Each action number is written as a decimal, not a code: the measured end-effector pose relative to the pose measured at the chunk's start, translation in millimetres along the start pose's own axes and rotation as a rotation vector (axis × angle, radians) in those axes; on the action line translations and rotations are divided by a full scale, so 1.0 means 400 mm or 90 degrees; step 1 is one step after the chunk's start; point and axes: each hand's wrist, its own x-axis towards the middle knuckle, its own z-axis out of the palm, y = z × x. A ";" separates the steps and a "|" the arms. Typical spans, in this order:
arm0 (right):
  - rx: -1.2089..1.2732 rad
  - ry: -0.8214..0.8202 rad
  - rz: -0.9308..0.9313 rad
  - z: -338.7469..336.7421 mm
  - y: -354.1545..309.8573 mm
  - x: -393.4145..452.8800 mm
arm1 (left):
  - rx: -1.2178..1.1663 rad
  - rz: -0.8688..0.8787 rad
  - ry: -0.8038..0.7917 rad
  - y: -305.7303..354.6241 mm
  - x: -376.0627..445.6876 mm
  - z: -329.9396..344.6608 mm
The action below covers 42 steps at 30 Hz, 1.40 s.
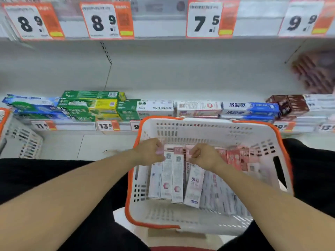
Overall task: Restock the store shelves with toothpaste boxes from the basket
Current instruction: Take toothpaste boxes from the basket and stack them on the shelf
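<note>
A white basket with an orange rim (208,131) sits in front of me, below the shelf. Several pink-and-white toothpaste boxes (174,176) lie in it, long sides toward me, with more pink boxes (237,157) at its far right. My left hand (150,151) reaches into the basket and its fingers curl round the far end of the left boxes. My right hand (204,156) pinches the far end of a box beside them. The shelf (163,77) behind the basket carries a low row of green, white and blue toothpaste boxes (155,108).
A second white basket (20,136) stands at the left edge. Price tags (107,126) line the shelf's front lip, and larger ones (204,19) hang from the shelf above. Brown boxes (288,104) sit at the shelf's right end. My dark-clothed knees flank the basket.
</note>
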 end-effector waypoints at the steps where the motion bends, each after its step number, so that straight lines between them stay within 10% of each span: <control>1: 0.005 0.001 0.019 0.002 0.019 -0.003 | -0.051 -0.056 -0.005 -0.010 0.018 0.037; 7: 0.025 -0.041 0.060 0.006 0.069 0.002 | -0.057 -0.233 -0.034 -0.095 0.077 0.231; 17: -0.164 0.098 0.083 -0.066 0.146 0.018 | -0.241 -0.163 0.111 -0.077 0.063 0.264; 28: -0.328 -0.009 0.157 -0.073 0.202 0.041 | -0.152 -0.135 0.141 -0.039 0.066 0.251; 42: -0.083 -0.128 0.216 -0.042 0.172 -0.010 | -0.220 -0.139 -0.025 0.054 0.016 0.098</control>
